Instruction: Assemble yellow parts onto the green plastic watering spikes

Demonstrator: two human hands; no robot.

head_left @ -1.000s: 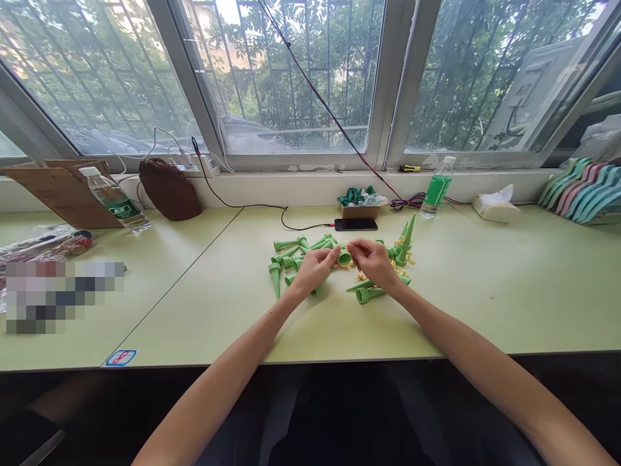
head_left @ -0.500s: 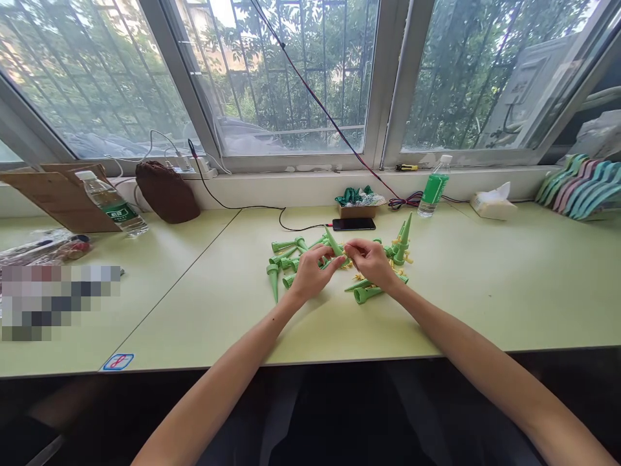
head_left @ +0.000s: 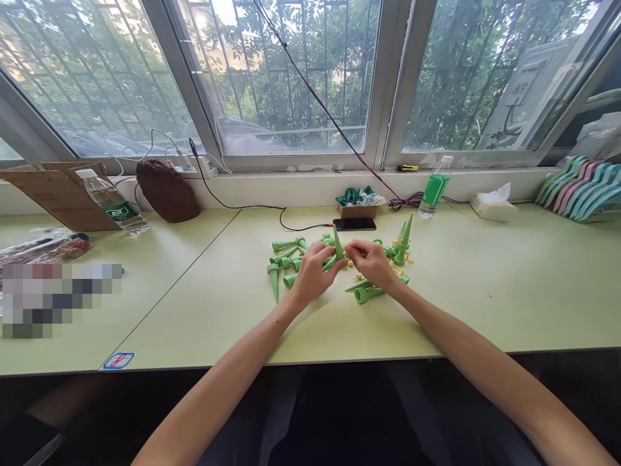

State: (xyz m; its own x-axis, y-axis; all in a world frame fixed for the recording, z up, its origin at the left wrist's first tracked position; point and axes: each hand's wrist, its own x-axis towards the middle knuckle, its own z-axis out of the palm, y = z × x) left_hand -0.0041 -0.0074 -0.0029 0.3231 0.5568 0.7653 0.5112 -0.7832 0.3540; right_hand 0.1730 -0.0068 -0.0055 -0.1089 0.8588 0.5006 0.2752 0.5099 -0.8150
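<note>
My left hand (head_left: 312, 273) grips a green plastic watering spike (head_left: 337, 243), its pointed tip upward, between thumb and fingers. Close beside it, my right hand (head_left: 371, 262) is closed in a pinch at the spike's lower part, on what looks like a small yellow plastic piece, mostly hidden by the fingertips. More green spikes (head_left: 273, 279) lie to the left of my left hand, some partly behind it. On the right, a green spike (head_left: 405, 238) stands upright among small yellow pieces (head_left: 408, 258). Under my right wrist lies another spike (head_left: 367, 294).
Behind the hands lie a black phone (head_left: 355, 224) on a cable and a small box (head_left: 358, 211) with green wrapping. A water bottle (head_left: 435, 188), a tissue pack (head_left: 493, 203) and hangers (head_left: 579, 189) stand right. Another bottle (head_left: 114, 206) and a brown bag (head_left: 167, 192) are left.
The spike in my left hand has turned from leaning left to nearly upright. My right hand stays pinched beside it, almost in the same place.
</note>
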